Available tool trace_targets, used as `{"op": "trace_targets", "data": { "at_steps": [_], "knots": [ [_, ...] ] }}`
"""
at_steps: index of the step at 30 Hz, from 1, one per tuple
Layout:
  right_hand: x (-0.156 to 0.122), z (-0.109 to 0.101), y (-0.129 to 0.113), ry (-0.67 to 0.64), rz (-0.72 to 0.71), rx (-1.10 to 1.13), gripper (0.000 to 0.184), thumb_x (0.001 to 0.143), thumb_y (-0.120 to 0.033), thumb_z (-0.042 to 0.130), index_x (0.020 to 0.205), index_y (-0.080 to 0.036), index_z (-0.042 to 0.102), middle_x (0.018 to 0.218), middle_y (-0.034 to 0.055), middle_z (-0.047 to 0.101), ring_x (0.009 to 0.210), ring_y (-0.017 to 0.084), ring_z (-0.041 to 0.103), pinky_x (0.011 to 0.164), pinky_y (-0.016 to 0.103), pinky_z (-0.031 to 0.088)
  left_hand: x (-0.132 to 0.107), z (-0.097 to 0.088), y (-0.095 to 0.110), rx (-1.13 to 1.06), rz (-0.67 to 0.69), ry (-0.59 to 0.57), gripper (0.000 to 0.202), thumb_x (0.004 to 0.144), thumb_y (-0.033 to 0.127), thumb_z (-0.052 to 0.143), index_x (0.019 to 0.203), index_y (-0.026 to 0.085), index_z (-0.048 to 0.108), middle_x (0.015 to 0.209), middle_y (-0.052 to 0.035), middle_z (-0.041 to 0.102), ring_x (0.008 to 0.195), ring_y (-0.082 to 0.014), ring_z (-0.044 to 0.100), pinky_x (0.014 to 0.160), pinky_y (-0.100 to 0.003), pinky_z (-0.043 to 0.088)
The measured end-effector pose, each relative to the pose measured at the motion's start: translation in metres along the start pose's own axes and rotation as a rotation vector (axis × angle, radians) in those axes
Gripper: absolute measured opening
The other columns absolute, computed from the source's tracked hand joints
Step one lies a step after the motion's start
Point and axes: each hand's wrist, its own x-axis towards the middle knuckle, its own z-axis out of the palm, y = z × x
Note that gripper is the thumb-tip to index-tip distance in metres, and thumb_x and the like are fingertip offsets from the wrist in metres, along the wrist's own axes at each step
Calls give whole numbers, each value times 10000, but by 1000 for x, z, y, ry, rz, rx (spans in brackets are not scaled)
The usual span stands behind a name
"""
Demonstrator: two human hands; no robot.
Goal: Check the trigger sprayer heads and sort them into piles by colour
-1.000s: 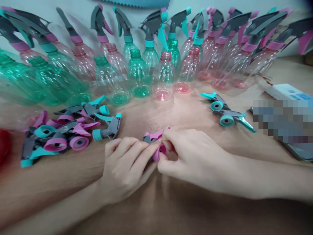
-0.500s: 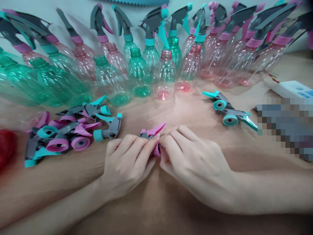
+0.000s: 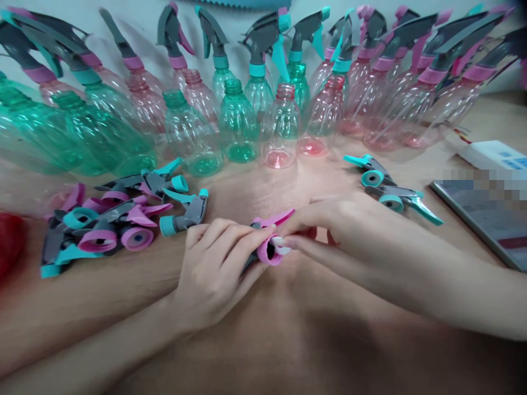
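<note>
My left hand point(image 3: 218, 274) is wrapped round a grey trigger spray head point(image 3: 269, 249) with a pink collar and pink trigger. The collar's open end faces right, towards my other hand. My right hand point(image 3: 349, 233) pinches a small white piece point(image 3: 282, 246) at the mouth of that collar; its exact shape is partly hidden by the fingertips. Just left of my left hand, a loose spray head with a teal collar point(image 3: 168, 225) lies on the table, beside a pile of pink and teal spray heads point(image 3: 99, 240).
Clear green bottles point(image 3: 239, 126) and pink bottles point(image 3: 280, 131) without tops stand across the table, with several sprayer-topped bottles point(image 3: 258, 71) behind. Two teal spray heads point(image 3: 391, 202) lie right, near a phone point(image 3: 486, 219) and a white box point(image 3: 498, 153). Something red point(image 3: 10, 241) is at far left.
My right hand has drawn back and turned, exposing the collar's opening and the white piece in its fingertips. My left hand keeps its hold on the spray head, shifted slightly right.
</note>
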Motion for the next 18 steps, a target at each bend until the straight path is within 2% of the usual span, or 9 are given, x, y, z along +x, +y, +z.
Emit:
{"op": "trace_targets", "data": {
  "at_steps": [5, 10, 15, 18],
  "knots": [
    [3, -15, -3, 32, 34, 84, 141, 849, -209, 565, 814, -224, 701, 685, -38, 663, 568, 89, 529, 493, 223, 343, 0, 0, -2, -153, -99, -34, 200, 880, 272, 589, 1056, 181, 560, 875, -27, 678, 798, -188, 572, 691, -349, 338],
    [8, -3, -4, -26, 44, 308, 75, 828, -217, 627, 768, -213, 673, 659, -83, 649, 535, 38, 514, 488, 156, 378, 1, 0, -1, -220, -103, -24, 178, 884, 291, 581, 1027, 188, 556, 836, -12, 666, 782, -172, 585, 708, -343, 355],
    [10, 5, -3, 9, 89, 333, 53, 794, -220, 661, 758, -189, 636, 638, -86, 629, 524, 34, 496, 455, 146, 358, 2, 1, -1, -242, -93, 1, 148, 884, 290, 584, 989, 190, 553, 817, -10, 666, 781, -169, 590, 709, -338, 362],
    [11, 8, -1, 52, 62, 337, 52, 791, -191, 650, 757, -179, 613, 660, -79, 630, 544, 37, 505, 470, 140, 374, 3, 0, -1, -254, -96, 4, 170, 890, 317, 576, 1000, 190, 549, 816, -13, 663, 777, -168, 589, 701, -334, 362]
  ]
}}
